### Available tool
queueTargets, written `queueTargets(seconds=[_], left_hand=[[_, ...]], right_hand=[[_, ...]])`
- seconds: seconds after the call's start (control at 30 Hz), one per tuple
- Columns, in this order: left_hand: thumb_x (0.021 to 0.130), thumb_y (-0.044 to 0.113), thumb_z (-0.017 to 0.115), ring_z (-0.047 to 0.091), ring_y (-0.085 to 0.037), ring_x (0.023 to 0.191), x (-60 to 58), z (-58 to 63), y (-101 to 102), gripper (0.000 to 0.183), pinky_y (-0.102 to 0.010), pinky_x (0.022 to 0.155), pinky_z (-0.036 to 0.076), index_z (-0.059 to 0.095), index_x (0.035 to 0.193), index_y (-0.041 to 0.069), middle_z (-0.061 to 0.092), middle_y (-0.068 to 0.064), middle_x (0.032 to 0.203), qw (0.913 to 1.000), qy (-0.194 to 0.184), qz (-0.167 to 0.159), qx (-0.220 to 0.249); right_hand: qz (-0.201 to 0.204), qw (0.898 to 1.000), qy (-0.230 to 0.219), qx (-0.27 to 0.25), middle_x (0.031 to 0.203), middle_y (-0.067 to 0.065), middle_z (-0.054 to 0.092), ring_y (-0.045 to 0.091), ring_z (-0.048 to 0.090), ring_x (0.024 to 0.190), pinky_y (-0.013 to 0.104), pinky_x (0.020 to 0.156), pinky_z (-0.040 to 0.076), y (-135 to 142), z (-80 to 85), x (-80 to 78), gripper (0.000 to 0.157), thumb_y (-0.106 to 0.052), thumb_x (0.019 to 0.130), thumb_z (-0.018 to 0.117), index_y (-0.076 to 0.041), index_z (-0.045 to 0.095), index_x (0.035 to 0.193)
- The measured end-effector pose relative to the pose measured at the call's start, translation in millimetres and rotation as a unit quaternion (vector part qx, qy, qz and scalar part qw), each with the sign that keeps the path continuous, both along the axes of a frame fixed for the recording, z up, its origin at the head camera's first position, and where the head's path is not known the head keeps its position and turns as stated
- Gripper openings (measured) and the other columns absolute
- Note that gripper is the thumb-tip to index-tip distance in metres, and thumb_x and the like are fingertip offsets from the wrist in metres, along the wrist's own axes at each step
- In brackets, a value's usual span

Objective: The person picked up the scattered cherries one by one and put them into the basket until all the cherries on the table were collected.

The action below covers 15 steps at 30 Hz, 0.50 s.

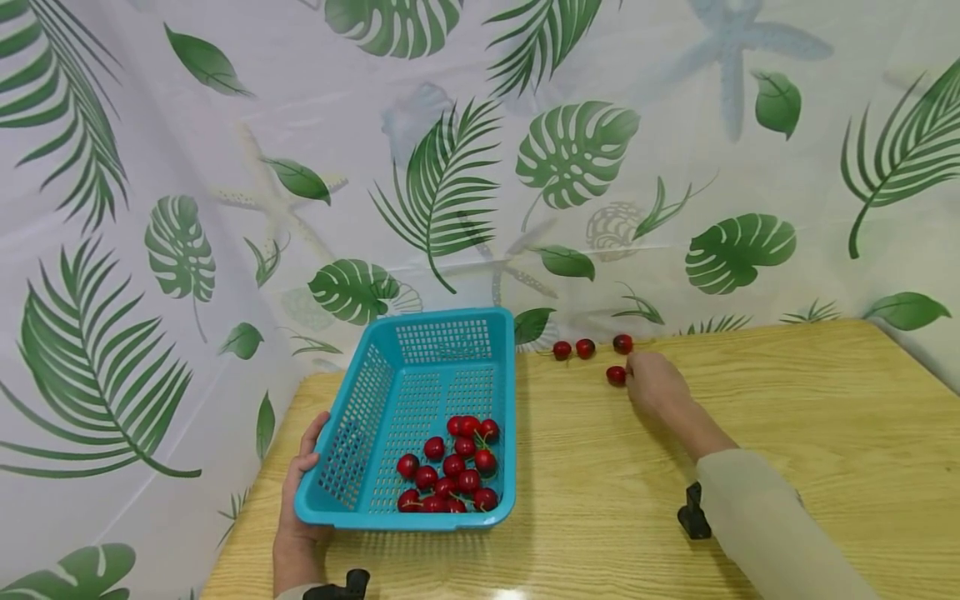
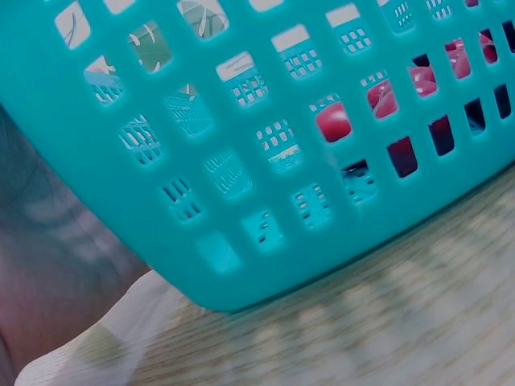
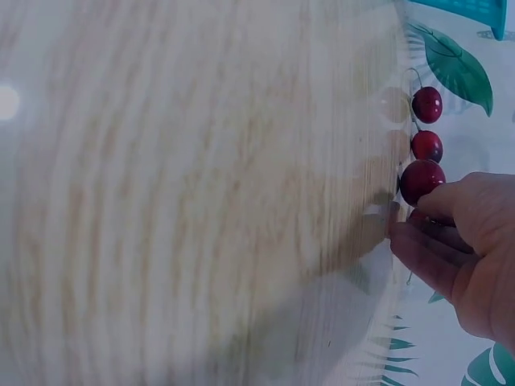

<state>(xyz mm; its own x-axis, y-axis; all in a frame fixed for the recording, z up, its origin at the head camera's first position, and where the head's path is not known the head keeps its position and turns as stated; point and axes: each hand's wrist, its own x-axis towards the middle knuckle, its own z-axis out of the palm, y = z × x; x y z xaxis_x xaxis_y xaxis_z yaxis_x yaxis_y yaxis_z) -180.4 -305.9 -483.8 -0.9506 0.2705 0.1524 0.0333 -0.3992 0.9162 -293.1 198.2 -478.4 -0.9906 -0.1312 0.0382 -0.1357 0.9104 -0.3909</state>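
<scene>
A blue perforated plastic basket (image 1: 512, 400) stands at the left of the table, with many red cherries (image 1: 453, 465) gathered at its near right. My left hand (image 1: 296, 483) holds the basket's left side, fingertips at the rim; its thumb is hidden. In the left wrist view, the basket wall (image 2: 217, 193) covers most of that hand. Towards the table's back, my right hand (image 1: 660, 385) pinches at a dark red cherry (image 1: 616, 376), its thumb against the fruit in the right wrist view. Another cherry (image 1: 622, 343) lies just behind it.
Two more cherries (image 1: 585, 348) lie along the back edge, between basket and right hand. The wood-grain table (image 1: 810, 417) ends at a leaf-patterned wall cloth (image 1: 660, 150) at the back. The same cloth runs down the left side.
</scene>
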Motion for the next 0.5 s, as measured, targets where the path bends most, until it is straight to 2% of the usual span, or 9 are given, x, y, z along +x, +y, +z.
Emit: queueTargets(seconds=[0.17,0.3,0.5], left_hand=[[0.101,0.014,0.007,0.045,-0.016,0.128,-0.6,0.6,0,0.061,-0.033,0.1,0.043,0.028,0.151,0.04,0.04,0.008,0.149,1.0,0.002,0.001,-0.006],[0.101,0.013,0.007,0.045,-0.016,0.128,-0.6,1.2,1,0.061,-0.033,0.099,0.043,0.032,0.148,0.042,0.04,0.008,0.149,1.0,0.002,0.001,-0.004],[0.101,0.012,0.005,0.045,-0.015,0.128,0.4,1.3,1,0.062,-0.032,0.099,0.043,0.027,0.152,0.039,0.04,0.008,0.148,1.0,0.002,0.002,-0.003]], right_hand=[[-0.014,0.999,0.03,0.017,0.085,0.015,0.064,0.027,0.062,0.076,0.042,0.064,0.051,0,-0.9,1.4,0.013,-0.006,0.096,0.053,0.001,0.062,0.09],[-0.02,0.998,0.052,0.005,0.091,0.017,0.067,0.03,0.065,0.079,0.045,0.066,0.052,-4,3.1,1.2,0.015,-0.01,0.097,0.055,0.002,0.063,0.096],[-0.016,0.996,0.081,-0.022,0.087,0.013,0.068,0.024,0.06,0.066,0.04,0.058,0.048,-20,14.6,1.1,0.015,-0.016,0.1,0.055,-0.003,0.062,0.101]])
